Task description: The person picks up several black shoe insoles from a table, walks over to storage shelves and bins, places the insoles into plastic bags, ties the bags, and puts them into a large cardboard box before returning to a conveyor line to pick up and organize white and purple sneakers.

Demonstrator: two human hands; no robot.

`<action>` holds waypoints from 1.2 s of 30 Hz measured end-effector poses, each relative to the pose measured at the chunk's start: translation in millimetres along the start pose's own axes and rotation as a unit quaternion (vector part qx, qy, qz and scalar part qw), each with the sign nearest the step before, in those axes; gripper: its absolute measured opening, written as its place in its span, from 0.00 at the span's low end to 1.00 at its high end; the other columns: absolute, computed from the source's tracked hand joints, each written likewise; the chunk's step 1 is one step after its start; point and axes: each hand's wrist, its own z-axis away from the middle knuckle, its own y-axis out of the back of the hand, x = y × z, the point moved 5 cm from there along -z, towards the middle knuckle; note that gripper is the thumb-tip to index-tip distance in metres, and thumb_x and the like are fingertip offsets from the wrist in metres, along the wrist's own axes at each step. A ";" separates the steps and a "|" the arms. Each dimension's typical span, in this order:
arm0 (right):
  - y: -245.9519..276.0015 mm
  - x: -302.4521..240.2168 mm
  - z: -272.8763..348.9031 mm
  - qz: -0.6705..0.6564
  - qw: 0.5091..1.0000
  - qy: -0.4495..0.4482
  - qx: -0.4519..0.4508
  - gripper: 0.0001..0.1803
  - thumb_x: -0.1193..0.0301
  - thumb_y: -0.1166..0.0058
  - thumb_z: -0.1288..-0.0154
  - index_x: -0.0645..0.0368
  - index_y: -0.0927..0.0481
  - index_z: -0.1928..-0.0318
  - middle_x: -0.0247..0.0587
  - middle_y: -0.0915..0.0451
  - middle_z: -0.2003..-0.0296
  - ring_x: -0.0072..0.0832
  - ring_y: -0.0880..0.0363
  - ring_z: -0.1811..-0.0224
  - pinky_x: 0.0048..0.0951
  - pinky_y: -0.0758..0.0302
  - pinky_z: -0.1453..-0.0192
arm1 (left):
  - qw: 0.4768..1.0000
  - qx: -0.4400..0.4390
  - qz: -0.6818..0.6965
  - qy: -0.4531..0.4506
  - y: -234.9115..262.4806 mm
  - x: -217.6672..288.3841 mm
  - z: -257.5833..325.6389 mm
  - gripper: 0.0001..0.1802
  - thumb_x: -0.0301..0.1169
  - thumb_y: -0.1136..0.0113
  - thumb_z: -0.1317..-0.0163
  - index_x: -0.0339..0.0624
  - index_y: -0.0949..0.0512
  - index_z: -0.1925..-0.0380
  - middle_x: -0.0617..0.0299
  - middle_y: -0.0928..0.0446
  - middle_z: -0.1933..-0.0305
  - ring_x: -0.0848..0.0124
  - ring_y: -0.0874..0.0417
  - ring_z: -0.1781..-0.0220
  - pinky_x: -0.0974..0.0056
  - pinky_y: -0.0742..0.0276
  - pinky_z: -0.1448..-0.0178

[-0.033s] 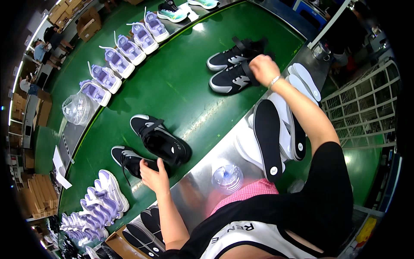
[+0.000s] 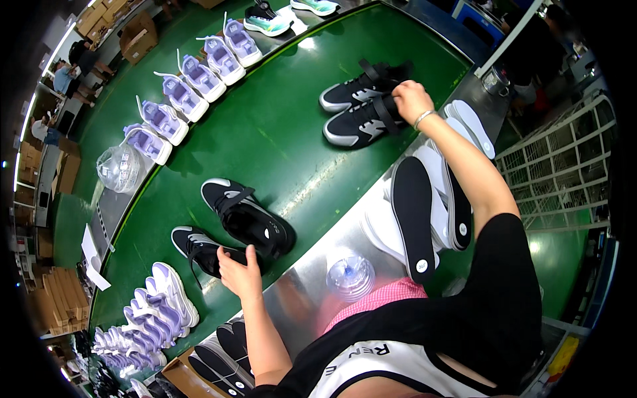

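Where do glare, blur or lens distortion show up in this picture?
Head view: glare streaks the glossy green work surface; head view: the pink checked cloth smears into haze leftward; head view: the white wire rack bows near the rim; head view: the bare left hand and right hand look fairly crisp.

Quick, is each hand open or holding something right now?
Left hand: open, thumb spread, at a black-and-grey shoe.
Right hand: curled at the heel of another black-and-grey shoe; whether it grips cannot be told.
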 end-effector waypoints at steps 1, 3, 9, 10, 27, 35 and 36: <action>-13.6 20.2 -10.5 0.025 0.998 -0.059 0.006 0.10 0.72 0.53 0.52 0.49 0.22 0.67 0.43 0.31 0.54 0.41 0.34 0.50 0.39 0.33 0.51 | 0.999 -0.022 -0.039 -0.001 -1.4 5.9 -3.6 0.41 0.53 0.44 0.54 0.37 0.43 0.46 0.48 0.31 0.55 0.53 0.30 0.55 0.53 0.37 0.53; -36.7 39.9 -23.0 0.130 0.989 -0.051 -0.043 0.15 0.73 0.53 0.52 0.46 0.24 0.61 0.43 0.43 0.42 0.39 0.49 0.38 0.40 0.43 0.41 | 0.998 -0.034 -0.051 -0.014 -2.7 22.6 -15.2 0.43 0.53 0.44 0.55 0.38 0.44 0.45 0.48 0.30 0.55 0.52 0.29 0.57 0.53 0.35 0.55; -75.0 37.2 -44.4 0.191 0.941 0.006 -0.278 0.17 0.74 0.57 0.51 0.42 0.23 0.60 0.37 0.32 0.50 0.31 0.40 0.42 0.49 0.53 0.38 | 0.988 -0.056 -0.143 -0.027 -22.7 14.6 -33.3 0.34 0.39 0.44 0.53 0.40 0.43 0.46 0.52 0.26 0.63 0.57 0.24 0.67 0.58 0.28 0.65; -74.5 32.3 -50.4 0.221 0.932 0.039 -0.283 0.15 0.72 0.55 0.53 0.43 0.21 0.63 0.35 0.27 0.59 0.30 0.33 0.50 0.52 0.50 0.42 | 0.988 -0.050 -0.144 -0.033 -19.3 13.4 -38.6 0.34 0.38 0.44 0.54 0.40 0.42 0.46 0.53 0.27 0.62 0.57 0.24 0.67 0.58 0.28 0.65; 32.3 -113.8 88.7 -0.171 0.977 0.080 -0.103 0.16 0.59 0.53 0.47 0.60 0.25 0.66 0.45 0.25 0.67 0.38 0.26 0.65 0.37 0.31 0.63 | 0.931 -0.048 0.326 -0.156 -101.1 139.2 -20.6 0.31 0.41 0.38 0.56 0.32 0.37 0.57 0.47 0.34 0.58 0.55 0.35 0.53 0.58 0.40 0.47; 69.5 -58.1 212.6 -0.006 0.975 -0.122 -0.184 0.40 0.45 0.48 0.54 0.66 0.38 0.50 0.56 0.27 0.61 0.45 0.25 0.63 0.39 0.28 0.62 | 0.949 0.004 0.090 -0.303 -115.6 178.7 -55.6 0.36 0.36 0.32 0.66 0.35 0.38 0.56 0.50 0.35 0.56 0.54 0.35 0.50 0.54 0.40 0.46; 61.0 -63.0 221.4 0.011 0.971 -0.130 -0.200 0.44 0.44 0.47 0.56 0.67 0.41 0.48 0.56 0.29 0.60 0.45 0.25 0.63 0.39 0.28 0.63 | 0.938 -0.011 0.106 -0.331 -114.5 182.8 -56.6 0.28 0.34 0.36 0.61 0.36 0.34 0.59 0.52 0.32 0.59 0.55 0.31 0.54 0.58 0.35 0.51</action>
